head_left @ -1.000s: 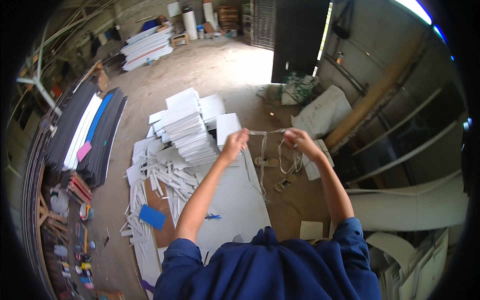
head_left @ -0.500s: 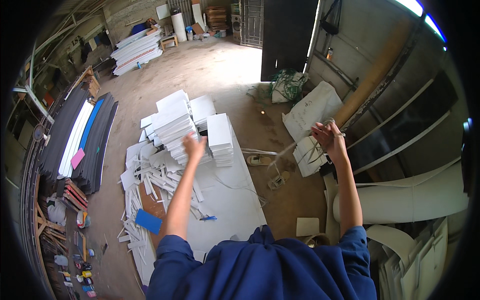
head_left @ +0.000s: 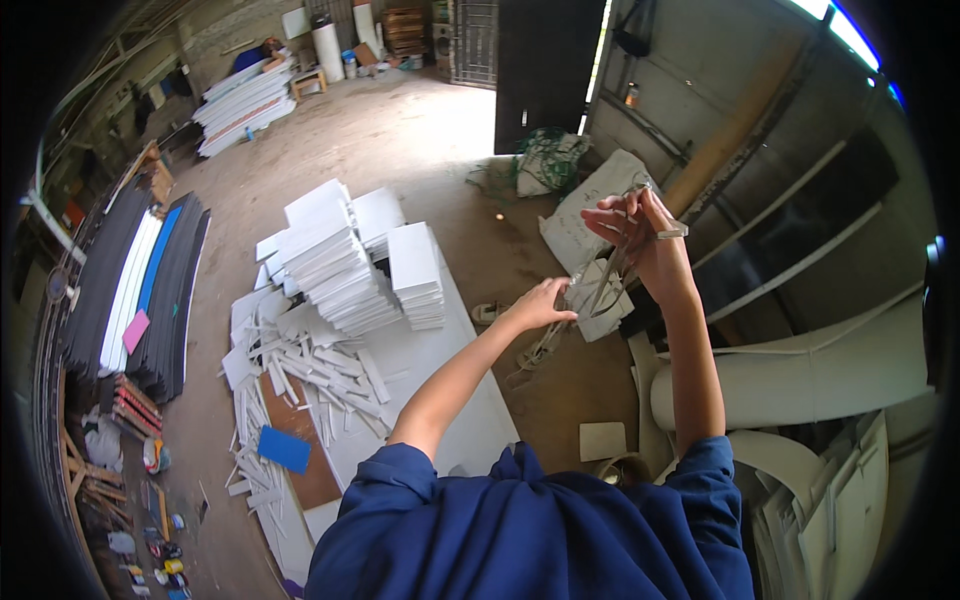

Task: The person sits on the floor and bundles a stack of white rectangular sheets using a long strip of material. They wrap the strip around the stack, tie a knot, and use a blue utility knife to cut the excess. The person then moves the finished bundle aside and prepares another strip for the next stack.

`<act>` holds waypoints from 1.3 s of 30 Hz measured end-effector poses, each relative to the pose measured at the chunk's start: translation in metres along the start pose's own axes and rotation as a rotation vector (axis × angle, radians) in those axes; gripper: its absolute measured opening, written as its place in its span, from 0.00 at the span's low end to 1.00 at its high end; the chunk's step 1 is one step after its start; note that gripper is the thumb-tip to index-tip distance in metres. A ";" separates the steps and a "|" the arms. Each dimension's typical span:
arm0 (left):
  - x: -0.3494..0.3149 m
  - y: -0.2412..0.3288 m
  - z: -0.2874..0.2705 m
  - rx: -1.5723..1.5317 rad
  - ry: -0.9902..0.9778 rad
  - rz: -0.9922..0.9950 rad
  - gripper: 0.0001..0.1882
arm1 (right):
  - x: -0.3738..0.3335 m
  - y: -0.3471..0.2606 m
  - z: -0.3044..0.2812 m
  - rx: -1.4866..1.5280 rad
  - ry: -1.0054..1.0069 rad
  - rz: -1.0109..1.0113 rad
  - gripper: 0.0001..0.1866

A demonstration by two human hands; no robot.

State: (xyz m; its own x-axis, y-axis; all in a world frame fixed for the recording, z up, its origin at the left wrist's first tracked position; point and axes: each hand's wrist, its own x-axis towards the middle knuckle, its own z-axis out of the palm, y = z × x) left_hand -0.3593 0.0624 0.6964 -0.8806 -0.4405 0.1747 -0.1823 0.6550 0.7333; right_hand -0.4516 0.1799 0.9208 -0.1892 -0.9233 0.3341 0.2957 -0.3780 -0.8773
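Note:
My right hand (head_left: 640,235) is raised at the right, its fingers bent around a bundle of pale string (head_left: 608,285) that hangs in loose strands. Lower and to the left of it, my left hand (head_left: 543,304) reaches out beside the strands, thumb and fingers apart. Left of both hands, tall stacks of white rectangular sheets (head_left: 335,262) stand on a large white board (head_left: 465,385). A shorter stack of white pieces (head_left: 415,268) stands at their right side.
Loose white offcuts (head_left: 310,365) and a blue panel (head_left: 285,449) lie left of the white board. Shoes (head_left: 487,314) lie on the floor under my left hand. A white sack (head_left: 590,215) leans by the right wall, near a big white roll (head_left: 800,385). Dark sheets (head_left: 110,290) stand far left.
My left hand has swung right from the white stacks to the hanging string. The right hand has risen slightly, still with the string. The view has shifted a little to the right.

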 end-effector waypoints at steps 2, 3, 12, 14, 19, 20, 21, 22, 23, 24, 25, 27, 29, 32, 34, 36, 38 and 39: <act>0.006 -0.014 0.024 -0.091 -0.033 0.049 0.20 | -0.007 -0.011 -0.015 -0.034 0.026 -0.051 0.16; 0.006 -0.013 0.028 -0.157 -0.055 0.017 0.16 | -0.011 -0.014 -0.024 -0.070 0.096 -0.069 0.16; 0.013 0.041 -0.022 -0.151 0.120 0.205 0.13 | -0.032 0.080 -0.111 -0.909 -0.084 -0.045 0.16; 0.008 0.051 -0.036 -0.147 0.199 0.244 0.13 | -0.034 0.106 -0.112 -1.339 -0.207 -0.042 0.21; -0.018 0.018 -0.074 -0.086 0.358 0.145 0.16 | -0.011 0.114 -0.074 -1.115 -0.180 0.230 0.10; -0.023 0.009 -0.081 -0.094 0.349 0.080 0.17 | -0.008 0.118 -0.072 -1.088 -0.158 0.067 0.08; -0.029 0.000 -0.087 -0.139 0.387 0.066 0.17 | -0.002 0.119 -0.072 -1.163 -0.134 0.129 0.08; -0.035 -0.008 -0.092 -0.182 0.425 0.051 0.17 | 0.002 0.119 -0.072 -1.135 -0.139 0.122 0.09; -0.041 -0.009 -0.097 -0.235 0.461 0.040 0.17 | 0.006 0.118 -0.072 -1.114 -0.141 0.121 0.10; -0.047 -0.010 -0.101 -0.212 0.454 -0.024 0.17 | 0.013 0.118 -0.074 -1.119 -0.179 0.242 0.08; -0.052 -0.009 -0.101 -0.310 0.436 -0.062 0.16 | 0.014 0.125 -0.071 -1.008 -0.218 0.129 0.11; -0.064 0.001 -0.104 -0.501 0.407 -0.131 0.15 | 0.019 0.136 -0.050 -0.773 -0.293 -0.095 0.19; -0.064 -0.001 -0.104 -0.548 0.321 -0.063 0.13 | 0.023 0.147 -0.038 -0.776 -0.431 -0.084 0.26; -0.066 0.004 -0.108 -0.393 0.306 -0.043 0.13 | 0.029 0.163 -0.028 -0.928 -0.405 0.015 0.17; -0.075 0.000 -0.114 -0.454 0.279 -0.112 0.12 | 0.032 0.159 -0.021 -1.041 -0.382 0.032 0.13; -0.088 -0.008 -0.121 -0.550 0.286 -0.156 0.11 | 0.033 0.153 -0.015 -1.088 -0.372 -0.002 0.08; -0.101 -0.025 -0.129 -0.680 0.330 -0.174 0.12 | 0.037 0.155 -0.025 -1.078 -0.346 -0.043 0.08; -0.107 -0.030 -0.133 -0.733 0.385 -0.211 0.12 | 0.038 0.154 -0.038 -1.081 -0.326 -0.060 0.08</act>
State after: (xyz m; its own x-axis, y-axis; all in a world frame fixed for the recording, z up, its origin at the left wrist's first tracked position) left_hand -0.2010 0.0082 0.7428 -0.6255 -0.7737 0.1004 0.1205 0.0313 0.9922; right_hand -0.4490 0.0890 0.7852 0.1244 -0.9389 0.3209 -0.7005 -0.3122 -0.6418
